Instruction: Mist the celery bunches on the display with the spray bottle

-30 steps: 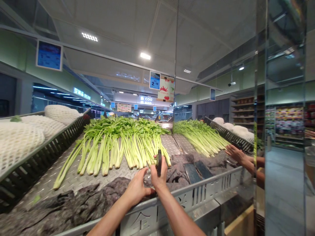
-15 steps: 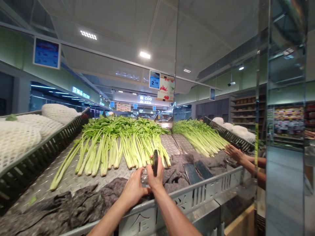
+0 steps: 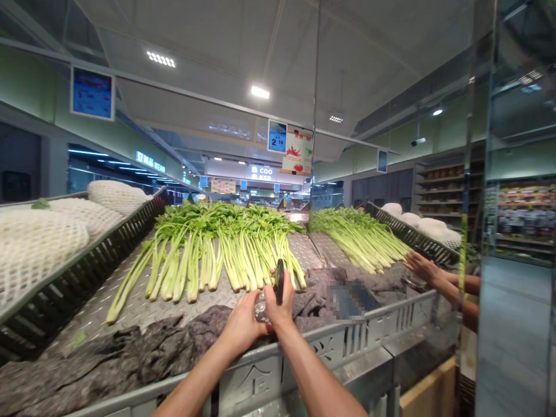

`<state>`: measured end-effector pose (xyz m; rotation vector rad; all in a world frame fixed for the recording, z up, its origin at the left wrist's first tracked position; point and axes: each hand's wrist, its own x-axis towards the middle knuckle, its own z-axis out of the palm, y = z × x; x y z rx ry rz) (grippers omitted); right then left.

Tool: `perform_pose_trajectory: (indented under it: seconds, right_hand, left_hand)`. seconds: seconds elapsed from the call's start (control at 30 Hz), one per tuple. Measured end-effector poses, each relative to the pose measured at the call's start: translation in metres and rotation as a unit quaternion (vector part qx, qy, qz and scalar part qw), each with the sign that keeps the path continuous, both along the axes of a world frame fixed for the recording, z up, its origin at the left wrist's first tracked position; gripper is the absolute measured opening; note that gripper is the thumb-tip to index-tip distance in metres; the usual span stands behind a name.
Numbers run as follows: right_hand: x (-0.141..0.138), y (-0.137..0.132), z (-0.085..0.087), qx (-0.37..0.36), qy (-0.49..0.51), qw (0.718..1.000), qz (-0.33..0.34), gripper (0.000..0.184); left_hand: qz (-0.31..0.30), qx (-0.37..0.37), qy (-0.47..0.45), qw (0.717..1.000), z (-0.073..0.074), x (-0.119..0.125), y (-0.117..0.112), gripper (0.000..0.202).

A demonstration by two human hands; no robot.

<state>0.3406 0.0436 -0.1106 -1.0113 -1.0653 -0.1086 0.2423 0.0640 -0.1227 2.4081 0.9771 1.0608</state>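
Note:
A spray bottle (image 3: 280,271) with a black head and a clear body is between my hands, low in front of the celery (image 3: 238,249). My right hand (image 3: 282,304) is wrapped round it near the black head. From the other side my left hand (image 3: 240,324) closes on the clear body, its thumb pointing to the right. My fingers hide much of the bottle. The celery lies in a row on a sloping metal tray (image 3: 130,315), leaves at the back and pale stalk ends toward me. Both hands stay above the stalk ends' near side, apart from the celery.
Crumpled dark cloth (image 3: 143,353) runs along the grey crate front (image 3: 256,382). At the left, a black slatted divider (image 3: 87,272) borders produce in white foam nets (image 3: 39,243). A mirror (image 3: 356,191) on the right reflects celery and hands. Price signs (image 3: 277,136) hang above.
The view has swung slightly left, so the celery and crate appear a little further right. My hands keep the same hold on the spray bottle.

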Motion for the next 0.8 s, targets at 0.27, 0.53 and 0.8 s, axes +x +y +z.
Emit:
perform_pose_trajectory:
  seconds: [0.27, 0.53, 0.8]
  right_hand:
    - [-0.002, -0.001, 0.003, 0.007, -0.012, 1.0, 0.003, 0.031]
    - [-0.002, 0.011, 0.01, 0.005, -0.038, 0.999, 0.011, 0.032]
    - [-0.002, 0.014, 0.004, -0.029, -0.04, 0.998, 0.031, 0.029]
  left_hand:
    - [0.018, 0.014, -0.012, 1.0, 0.006, 0.0, -0.005, 0.057]
    - [0.054, 0.005, -0.04, 0.998, 0.003, 0.001, 0.0, 0.057]
    - [0.075, -0.025, 0.008, 0.997, 0.002, 0.0, -0.001, 0.059]
